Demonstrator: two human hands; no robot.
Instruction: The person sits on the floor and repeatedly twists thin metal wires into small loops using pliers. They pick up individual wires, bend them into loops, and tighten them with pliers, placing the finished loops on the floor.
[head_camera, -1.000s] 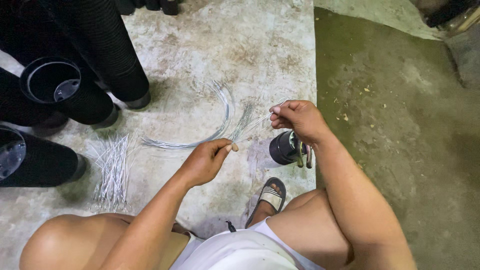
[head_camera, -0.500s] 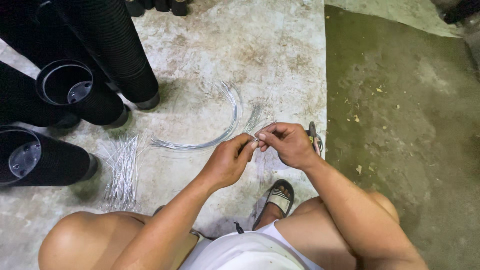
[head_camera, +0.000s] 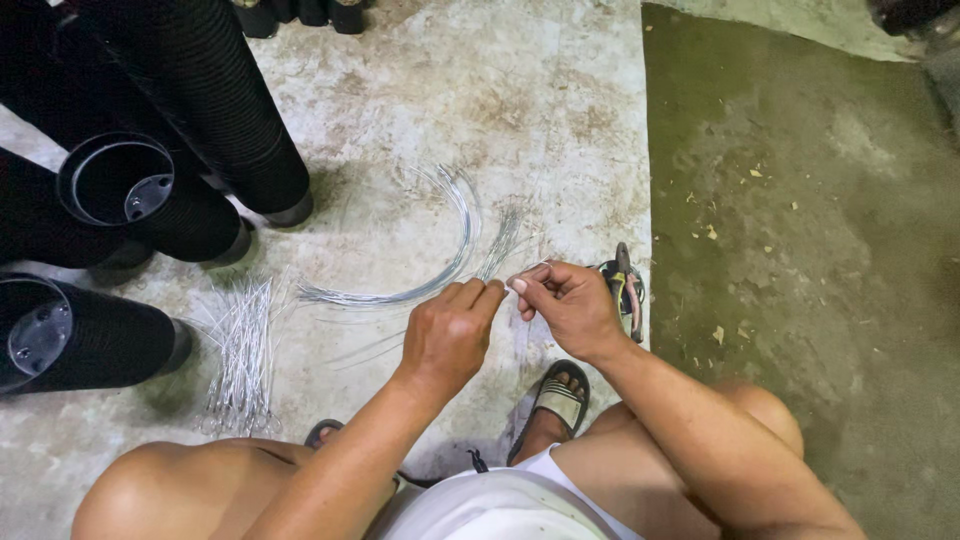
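Seen from above, a person sits low over a pale, stained concrete floor (head_camera: 560, 90), both knees and two sandalled feet showing at the bottom of the view. The left hand (head_camera: 450, 335) and the right hand (head_camera: 570, 305) meet in front of the body, just above the floor. The fingers of each hand are pressed together at their tips, and the two hands together pinch one short, thin piece of silver wire (head_camera: 525, 272), which runs between the fingertips where the hands touch.

Just beyond the hands lies one loose bundle of long, curved silver wires (head_camera: 455, 215), bent in an arc on the floor; the strands are too fine and too many to count. Left of the left hand, near the left knee, lies one heap of short, straight cut wire pieces (head_camera: 240, 350), also too many to count.

One pair of pliers with dark handles (head_camera: 625, 290) lies on the floor just beside the right hand, on its far right side.

At the left edge, three stacks of black ribbed plastic pots (head_camera: 150, 200) lie on their sides with their open mouths facing the camera, and one longer stack runs toward the top of the view. To the right, the floor turns a darker green-grey.
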